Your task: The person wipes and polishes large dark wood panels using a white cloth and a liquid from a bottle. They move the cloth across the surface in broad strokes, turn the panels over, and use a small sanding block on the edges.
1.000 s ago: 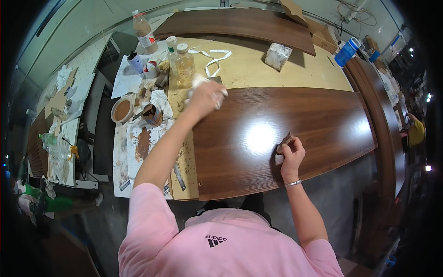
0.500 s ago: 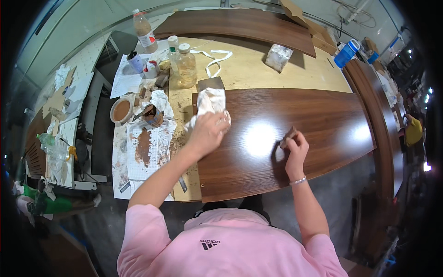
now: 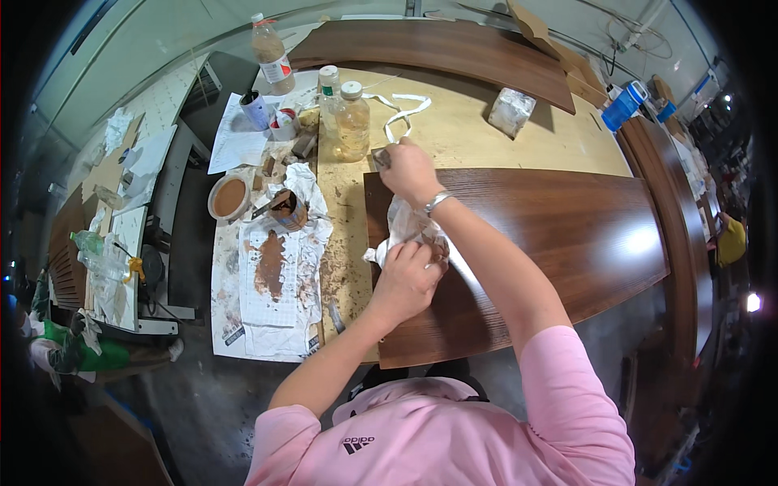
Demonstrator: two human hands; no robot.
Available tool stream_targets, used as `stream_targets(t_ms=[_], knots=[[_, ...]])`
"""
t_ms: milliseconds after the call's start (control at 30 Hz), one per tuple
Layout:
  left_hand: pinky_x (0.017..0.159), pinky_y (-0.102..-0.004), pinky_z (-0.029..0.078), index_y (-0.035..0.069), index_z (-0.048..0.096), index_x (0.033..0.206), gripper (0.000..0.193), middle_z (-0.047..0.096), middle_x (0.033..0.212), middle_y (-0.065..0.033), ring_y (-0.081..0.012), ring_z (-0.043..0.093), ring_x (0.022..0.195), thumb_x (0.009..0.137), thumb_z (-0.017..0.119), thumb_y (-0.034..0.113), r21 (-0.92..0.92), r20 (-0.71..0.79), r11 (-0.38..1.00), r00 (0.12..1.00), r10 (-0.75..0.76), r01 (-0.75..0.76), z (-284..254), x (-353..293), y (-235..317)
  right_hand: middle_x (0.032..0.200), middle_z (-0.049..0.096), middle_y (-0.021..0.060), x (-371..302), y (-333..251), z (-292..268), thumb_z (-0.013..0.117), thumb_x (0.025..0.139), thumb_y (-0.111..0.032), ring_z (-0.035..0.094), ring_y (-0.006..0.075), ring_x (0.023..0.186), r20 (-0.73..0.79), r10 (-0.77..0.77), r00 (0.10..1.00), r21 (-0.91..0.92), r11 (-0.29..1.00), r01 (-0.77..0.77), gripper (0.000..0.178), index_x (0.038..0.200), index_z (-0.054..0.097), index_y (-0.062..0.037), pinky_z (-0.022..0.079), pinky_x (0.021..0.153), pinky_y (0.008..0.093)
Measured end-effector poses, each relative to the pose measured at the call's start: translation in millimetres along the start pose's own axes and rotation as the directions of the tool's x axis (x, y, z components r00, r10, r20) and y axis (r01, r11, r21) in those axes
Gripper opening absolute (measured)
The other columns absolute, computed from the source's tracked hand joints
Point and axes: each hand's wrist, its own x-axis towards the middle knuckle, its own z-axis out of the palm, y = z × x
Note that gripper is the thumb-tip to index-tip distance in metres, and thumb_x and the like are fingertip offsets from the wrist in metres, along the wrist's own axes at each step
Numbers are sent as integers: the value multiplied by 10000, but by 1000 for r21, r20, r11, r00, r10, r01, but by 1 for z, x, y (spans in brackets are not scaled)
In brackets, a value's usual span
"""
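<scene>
A glossy dark brown wooden panel (image 3: 551, 251) lies on the worktable in front of me. My left hand (image 3: 409, 283) is closed on a crumpled white cloth (image 3: 401, 223), pressed against the panel near its left end. My right arm reaches across above the cloth. At the panel's far left corner, my right hand (image 3: 412, 172) has its fingers closed around a small grey-brown piece (image 3: 381, 158); its kind is unclear, as the fingers cover much of it.
At the left stand an open can (image 3: 288, 212) with a tool across it, a tub of brown paste (image 3: 230, 197) and a paste-smeared paper (image 3: 267, 304). Beyond are lidded bottles (image 3: 352, 125), a wrapped white block (image 3: 511, 112), another brown panel (image 3: 429, 49) and a blue bottle (image 3: 624, 105).
My right hand has moved left and away from me, from the panel's middle to its far left corner. My left hand has drawn the cloth nearer to me. The view has shifted slightly.
</scene>
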Motion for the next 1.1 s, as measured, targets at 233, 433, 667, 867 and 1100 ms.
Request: stream_targets(t_ms=[233,433,667,867,1100], knots=[[876,-415,422,95,725,957,182,606,1041,-89,-270,557,974,780,681,107,27,-28,1000,1000,-9,9,-3,1,2,951,668,214,8,-15,42,613,754,-53,667,368,908,51,-98,994,-94,990,103,141,843,710,-5,553,801,444],[904,-403,437,110,685,907,172,631,1074,-36,-243,580,1012,738,714,93,-60,-56,998,998,-2,-1,-1,-1,-6,952,673,192,-12,44,-10,641,745,-81,668,380,887,-43,88,995,-204,974,-95,121,822,684,2,548,782,465],[929,-417,428,108,676,897,166,628,1057,-29,-251,578,1020,739,725,101,-75,-39,997,999,-27,24,-4,4,0,935,662,201,-19,34,-2,683,786,-154,667,377,891,-46,85,995,-108,990,-90,157,802,681,2,542,808,462],[920,-421,431,109,684,894,165,638,1047,-31,-261,585,1020,738,739,106,-65,-14,998,1000,-22,21,-5,3,-4,919,663,195,-22,61,-16,658,779,-124,662,383,880,-82,140,987,-105,983,-148,118,790,668,-8,541,794,462],[913,-415,429,120,694,899,174,645,1074,-24,-256,585,1019,732,735,91,-62,-4,998,1000,-7,6,-6,11,6,916,683,175,-46,232,-115,644,805,-111,675,357,861,-406,296,865,-355,821,-448,82,844,682,-49,553,761,456]])
